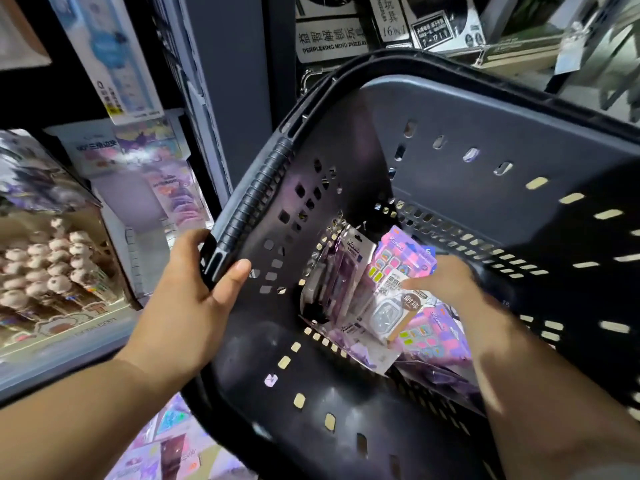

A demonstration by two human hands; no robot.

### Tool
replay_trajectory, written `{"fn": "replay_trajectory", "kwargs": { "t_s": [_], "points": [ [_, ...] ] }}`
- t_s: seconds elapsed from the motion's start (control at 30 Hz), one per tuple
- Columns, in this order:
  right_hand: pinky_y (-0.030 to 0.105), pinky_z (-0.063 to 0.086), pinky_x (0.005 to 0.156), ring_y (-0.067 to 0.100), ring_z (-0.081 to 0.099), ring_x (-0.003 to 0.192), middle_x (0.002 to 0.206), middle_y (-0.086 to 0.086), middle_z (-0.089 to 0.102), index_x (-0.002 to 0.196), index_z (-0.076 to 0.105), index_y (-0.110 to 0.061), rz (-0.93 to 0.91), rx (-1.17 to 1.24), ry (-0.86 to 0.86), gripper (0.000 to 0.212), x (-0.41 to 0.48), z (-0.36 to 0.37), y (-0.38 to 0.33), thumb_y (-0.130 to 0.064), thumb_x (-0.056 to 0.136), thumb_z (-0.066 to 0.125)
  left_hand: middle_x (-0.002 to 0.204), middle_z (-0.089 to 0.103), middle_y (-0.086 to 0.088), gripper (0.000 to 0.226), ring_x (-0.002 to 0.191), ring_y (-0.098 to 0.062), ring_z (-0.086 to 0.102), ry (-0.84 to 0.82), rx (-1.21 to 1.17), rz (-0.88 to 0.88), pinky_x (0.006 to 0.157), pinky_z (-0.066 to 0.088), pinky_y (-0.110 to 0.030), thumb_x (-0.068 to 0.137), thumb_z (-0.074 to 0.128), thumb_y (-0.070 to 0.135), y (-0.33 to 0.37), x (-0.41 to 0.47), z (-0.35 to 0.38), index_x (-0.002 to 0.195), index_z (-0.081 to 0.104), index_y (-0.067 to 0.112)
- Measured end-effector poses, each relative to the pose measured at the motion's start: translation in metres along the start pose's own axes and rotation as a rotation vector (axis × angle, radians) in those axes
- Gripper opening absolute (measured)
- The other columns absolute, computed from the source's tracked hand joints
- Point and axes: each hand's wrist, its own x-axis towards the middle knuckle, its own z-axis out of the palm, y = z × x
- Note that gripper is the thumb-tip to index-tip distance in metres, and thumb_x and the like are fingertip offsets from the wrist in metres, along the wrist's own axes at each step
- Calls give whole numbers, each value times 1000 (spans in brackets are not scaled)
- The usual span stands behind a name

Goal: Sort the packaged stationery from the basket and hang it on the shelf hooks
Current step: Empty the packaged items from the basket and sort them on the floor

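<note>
Grey basket [450, 150], one; your left hand [194, 299] grips its 9 o'clock rim. Packs [341, 271], four-plus. Your right hand [450, 282] touches the white pack [388, 306], axis 12–6; grip unclear.

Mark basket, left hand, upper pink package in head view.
basket [450, 109]: head view, bare far wall.
left hand [197, 296]: head view, back of hand.
upper pink package [403, 254]: head view, printed front.

The packaged stationery [388, 299] was piled inside the basket [467, 109], at its bottom. The left hand [194, 296] was wrapped round the basket's left rim; the right hand [446, 282] was laid inside the basket, upon the packs. Shelved goods [138, 154] were ranged left of the basket, puzzle boxes [330, 36] behind it.
</note>
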Motion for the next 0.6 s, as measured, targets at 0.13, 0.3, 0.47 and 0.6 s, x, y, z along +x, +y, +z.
{"fn": "replay_trajectory", "kwargs": {
  "t_s": [0.13, 0.3, 0.47, 0.6],
  "points": [
    [26, 39, 53, 14, 57, 65, 68, -3, 64, 67, 62, -20, -75, 31, 117, 27, -24, -27, -3, -23, 64, 89, 86, 48, 20, 43, 72, 7, 45, -24, -15, -10, 59, 31, 5, 95, 56, 33, 2, 4, 2, 133, 38, 22],
    [39, 50, 84, 25, 65, 93, 98, 13, 72, 97, 73, -8, -164, 7, 296, 43, -53, -56, -4, -30, 64, 89, 98, 52, 5, 46, 86, -15, 49, -51, -54, -17, 66, 29, -14, 95, 56, 33, -2, 2, 0, 133, 38, 16],
    [40, 56, 79, 26, 67, 87, 93, 4, 71, 100, 68, -13, -85, 51, 315, 59, -95, -92, -19, -49, 56, 85, 89, 46, 2, 37, 87, -22, 46, -106, -69, -31, 77, 32, -30, 94, 57, 36, -2, -5, -6, 118, 40, 14],
    [39, 57, 79, 21, 68, 84, 90, 1, 72, 99, 68, -15, -126, 21, 290, 68, -120, -112, -24, -57, 47, 82, 97, 54, -3, 35, 94, -29, 52, -119, -52, -61, 80, 40, -36, 92, 58, 45, 13, -8, -13, 108, 40, 19]
  ]
}}
